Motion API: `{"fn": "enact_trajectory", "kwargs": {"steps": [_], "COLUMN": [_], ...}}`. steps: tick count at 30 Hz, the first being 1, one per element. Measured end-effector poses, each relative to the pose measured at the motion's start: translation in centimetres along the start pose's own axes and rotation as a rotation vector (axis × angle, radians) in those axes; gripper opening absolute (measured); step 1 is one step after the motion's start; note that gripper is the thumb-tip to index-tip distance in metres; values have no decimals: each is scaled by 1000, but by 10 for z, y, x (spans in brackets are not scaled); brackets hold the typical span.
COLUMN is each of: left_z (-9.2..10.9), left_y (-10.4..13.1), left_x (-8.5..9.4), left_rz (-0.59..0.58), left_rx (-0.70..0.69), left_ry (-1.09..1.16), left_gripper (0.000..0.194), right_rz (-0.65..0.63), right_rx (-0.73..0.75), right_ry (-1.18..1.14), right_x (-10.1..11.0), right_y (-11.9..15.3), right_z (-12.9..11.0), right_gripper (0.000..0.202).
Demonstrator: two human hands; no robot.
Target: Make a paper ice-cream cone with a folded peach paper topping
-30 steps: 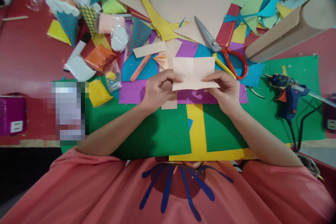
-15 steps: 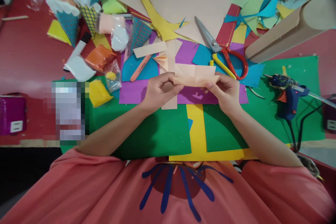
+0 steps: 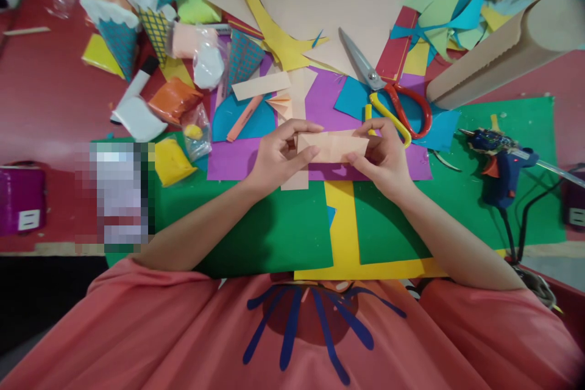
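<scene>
A red bench (image 3: 41,85) carries everything, with the purple sheet (image 3: 320,94) near its middle as landmark. A green sheet (image 3: 256,225) extends from the purple sheet's near side toward the person. A rolled tan sheet (image 3: 493,61) lies beyond the purple sheet's right end, and a blue glue gun (image 3: 503,177) rests well to its right. Open red-handled scissors (image 3: 372,76) lie across its far right part.

Over the purple sheet, the left hand (image 3: 286,155) is partly closed, thumb on the near face of the folded paper (image 3: 333,147), fingers curled behind its left end. The right hand (image 3: 388,158) is likewise half curled, pinching the right end between thumb and fingers. The folded paper is held above the purple sheet's near middle, its long axis running left to right, roughly parallel to that sheet's near edge, ends pointing toward the two hands.
</scene>
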State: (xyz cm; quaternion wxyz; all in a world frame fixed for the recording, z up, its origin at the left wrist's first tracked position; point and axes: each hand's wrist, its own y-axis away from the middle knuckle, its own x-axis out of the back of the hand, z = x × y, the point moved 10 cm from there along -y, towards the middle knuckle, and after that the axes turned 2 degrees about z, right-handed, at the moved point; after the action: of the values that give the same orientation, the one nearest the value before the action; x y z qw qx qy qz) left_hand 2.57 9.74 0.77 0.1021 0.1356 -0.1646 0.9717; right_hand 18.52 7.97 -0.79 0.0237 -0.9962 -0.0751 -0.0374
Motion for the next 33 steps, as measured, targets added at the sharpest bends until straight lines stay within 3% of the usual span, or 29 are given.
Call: {"fn": "enact_trajectory", "kwargs": {"steps": [4, 9, 13, 17, 22, 33], "left_z": [3, 3, 6, 9, 4, 1], "left_y": [1, 4, 5, 5, 3, 2], "left_x": [-4, -13, -16, -17, -23, -22], "left_rz": [-38, -108, -132, -152, -226, -200], "left_rx": [5, 16, -21, -50, 9, 23], "left_ry": [-58, -43, 12, 16, -23, -37], "left_gripper": [25, 27, 24, 25, 32, 29], "right_rz": [-2, -51, -97, -106, -103, -103], "right_rx": [14, 10, 2, -29, -35, -57], "right_ry": [7, 85, 106, 139, 151, 123], "right_x": [0, -3, -7, -9, -9, -9], "right_y": [-1, -2, -3, -3, -3, -2], "right_z": [-2, -4, -5, -3, -3, 0], "right_gripper": [55, 29, 19, 21, 24, 28]}}
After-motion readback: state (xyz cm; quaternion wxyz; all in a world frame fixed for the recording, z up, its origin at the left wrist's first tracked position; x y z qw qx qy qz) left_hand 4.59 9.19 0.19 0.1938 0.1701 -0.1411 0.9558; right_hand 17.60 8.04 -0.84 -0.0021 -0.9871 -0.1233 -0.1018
